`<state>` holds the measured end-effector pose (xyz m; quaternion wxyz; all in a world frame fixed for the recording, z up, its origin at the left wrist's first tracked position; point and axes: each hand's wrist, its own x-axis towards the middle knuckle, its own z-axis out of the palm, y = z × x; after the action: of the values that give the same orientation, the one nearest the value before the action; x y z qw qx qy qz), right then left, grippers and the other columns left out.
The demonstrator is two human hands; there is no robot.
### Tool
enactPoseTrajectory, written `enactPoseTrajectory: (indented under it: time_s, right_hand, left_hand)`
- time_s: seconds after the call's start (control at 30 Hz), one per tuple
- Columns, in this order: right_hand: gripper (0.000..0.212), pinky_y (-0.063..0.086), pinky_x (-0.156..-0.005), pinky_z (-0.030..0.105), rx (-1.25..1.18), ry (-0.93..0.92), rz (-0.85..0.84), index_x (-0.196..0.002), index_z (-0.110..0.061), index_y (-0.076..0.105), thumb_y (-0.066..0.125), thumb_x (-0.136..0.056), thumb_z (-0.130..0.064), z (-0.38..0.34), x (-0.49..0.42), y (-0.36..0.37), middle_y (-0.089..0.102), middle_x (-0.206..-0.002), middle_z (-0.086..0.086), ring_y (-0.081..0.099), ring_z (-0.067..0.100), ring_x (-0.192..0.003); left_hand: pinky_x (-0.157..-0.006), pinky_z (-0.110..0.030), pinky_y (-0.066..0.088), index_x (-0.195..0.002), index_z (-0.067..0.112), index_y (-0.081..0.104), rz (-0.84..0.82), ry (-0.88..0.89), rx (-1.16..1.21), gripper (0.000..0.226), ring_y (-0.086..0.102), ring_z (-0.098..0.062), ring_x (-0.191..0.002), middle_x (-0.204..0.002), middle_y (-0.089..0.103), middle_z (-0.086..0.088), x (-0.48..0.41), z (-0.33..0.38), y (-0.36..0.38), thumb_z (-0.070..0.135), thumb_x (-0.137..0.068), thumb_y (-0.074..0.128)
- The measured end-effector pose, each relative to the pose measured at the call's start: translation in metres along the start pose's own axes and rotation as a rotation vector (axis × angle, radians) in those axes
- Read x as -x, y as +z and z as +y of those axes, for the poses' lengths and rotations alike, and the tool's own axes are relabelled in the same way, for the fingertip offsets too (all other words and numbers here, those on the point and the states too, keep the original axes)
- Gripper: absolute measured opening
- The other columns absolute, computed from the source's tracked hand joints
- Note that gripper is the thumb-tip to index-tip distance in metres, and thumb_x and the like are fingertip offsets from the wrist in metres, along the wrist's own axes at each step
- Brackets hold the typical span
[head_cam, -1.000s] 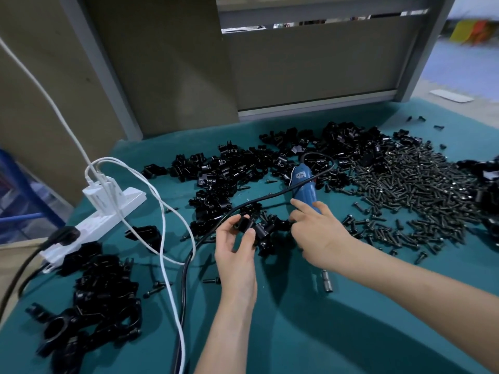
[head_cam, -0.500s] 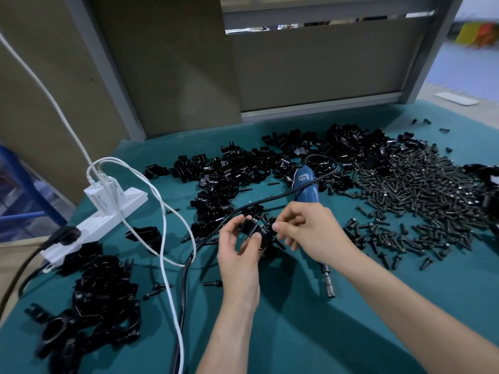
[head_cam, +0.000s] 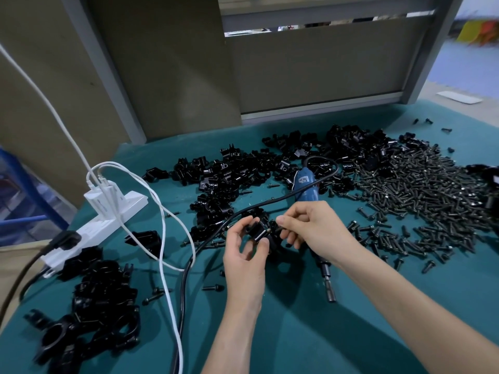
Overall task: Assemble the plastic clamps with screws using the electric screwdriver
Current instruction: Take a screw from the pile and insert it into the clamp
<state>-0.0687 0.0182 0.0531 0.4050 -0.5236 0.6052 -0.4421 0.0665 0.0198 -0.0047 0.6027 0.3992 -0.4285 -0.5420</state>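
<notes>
While the left hand (head_cam: 243,255) gripped a black clamp (head_cam: 258,230) between thumb and curled fingers above the teal table (head_cam: 297,333), the right hand (head_cam: 316,228) pinched a screw (head_cam: 272,228) at the clamp's end. The blue electric screwdriver (head_cam: 306,184) lay on the table under the right hand, between the clamp pile (head_cam: 224,182) and the screw heap (head_cam: 418,190).
</notes>
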Motion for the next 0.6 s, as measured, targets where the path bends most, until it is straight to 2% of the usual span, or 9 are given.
enactPoseTrajectory:
  time_s: [0.1, 0.17, 0.3, 0.4, 0.47, 0.53, 0.6]
  right_hand:
    - [0.018, 0.048, -0.047, 0.020, 0.047, -0.020, -0.040, -0.073, -0.009, 0.065, 0.067, -0.090, -0.016, 0.0020, 0.0018, 0.0029, 0.070, -0.061, 0.006, 0.061, 0.012, -0.050]
    - [0.019, 0.048, -0.047, 0.019, 0.118, -0.064, -0.001, -0.072, -0.011, 0.065, 0.067, -0.090, -0.017, 0.0031, 0.0025, 0.0037, 0.069, -0.060, 0.004, 0.060, 0.012, -0.048]
    - [0.018, 0.049, -0.048, 0.019, 0.155, -0.101, 0.058, -0.073, -0.010, 0.062, 0.069, -0.088, -0.016, 0.0066, 0.0030, 0.0058, 0.067, -0.058, 0.003, 0.057, 0.009, -0.046]
    - [0.022, 0.040, -0.050, 0.015, 0.258, -0.141, 0.085, -0.075, -0.014, 0.060, 0.075, -0.083, -0.028, 0.0085, 0.0030, 0.0042, 0.058, -0.050, -0.004, 0.047, 0.004, -0.045]
    - [0.025, 0.035, -0.050, 0.017, 0.334, -0.171, 0.102, -0.077, -0.018, 0.059, 0.075, -0.081, -0.036, 0.0088, 0.0021, 0.0021, 0.048, -0.048, -0.004, 0.040, 0.005, -0.045]
    - [0.024, 0.036, -0.048, 0.017, 0.321, -0.150, 0.078, -0.080, -0.019, 0.061, 0.071, -0.084, -0.040, 0.0081, 0.0012, 0.0023, 0.049, -0.055, -0.002, 0.044, 0.005, -0.042]
    - [0.022, 0.044, -0.047, 0.019, 0.203, -0.091, 0.041, -0.083, -0.017, 0.065, 0.067, -0.087, -0.039, 0.0080, 0.0015, 0.0050, 0.058, -0.061, -0.005, 0.056, 0.006, -0.042]
  left_hand:
    - [-0.086, -0.027, 0.051, -0.105, 0.034, 0.063, 0.002, 0.013, -0.007, 0.049, 0.064, -0.012, -0.099, -0.110, 0.069, 0.014, -0.0003, 0.0001, 0.0001, -0.012, -0.087, 0.057]
    - [-0.085, -0.022, 0.052, -0.106, 0.030, 0.063, -0.007, 0.018, -0.016, 0.047, 0.065, -0.011, -0.102, -0.109, 0.069, 0.016, 0.0006, 0.0010, 0.0011, -0.013, -0.087, 0.058]
    - [-0.091, -0.023, 0.051, -0.105, 0.030, 0.063, -0.028, 0.027, -0.029, 0.047, 0.065, -0.009, -0.106, -0.110, 0.069, 0.016, 0.0026, 0.0018, 0.0014, -0.012, -0.087, 0.059]
    - [-0.092, -0.028, 0.052, -0.103, 0.032, 0.065, -0.035, 0.024, -0.022, 0.046, 0.066, -0.009, -0.105, -0.110, 0.069, 0.015, 0.0034, 0.0027, 0.0015, -0.011, -0.088, 0.058]
    - [-0.090, -0.032, 0.051, -0.103, 0.031, 0.065, -0.023, 0.000, 0.021, 0.044, 0.066, -0.009, -0.102, -0.112, 0.069, 0.011, 0.0025, 0.0026, 0.0013, -0.010, -0.090, 0.057]
    - [-0.087, -0.035, 0.050, -0.106, 0.029, 0.065, -0.025, -0.018, 0.071, 0.042, 0.066, -0.010, -0.100, -0.114, 0.068, 0.009, 0.0017, 0.0022, 0.0012, -0.009, -0.091, 0.056]
    - [-0.089, -0.037, 0.051, -0.106, 0.028, 0.066, -0.039, -0.012, 0.084, 0.040, 0.065, -0.015, -0.106, -0.116, 0.068, 0.008, 0.0021, 0.0022, 0.0017, -0.008, -0.091, 0.057]
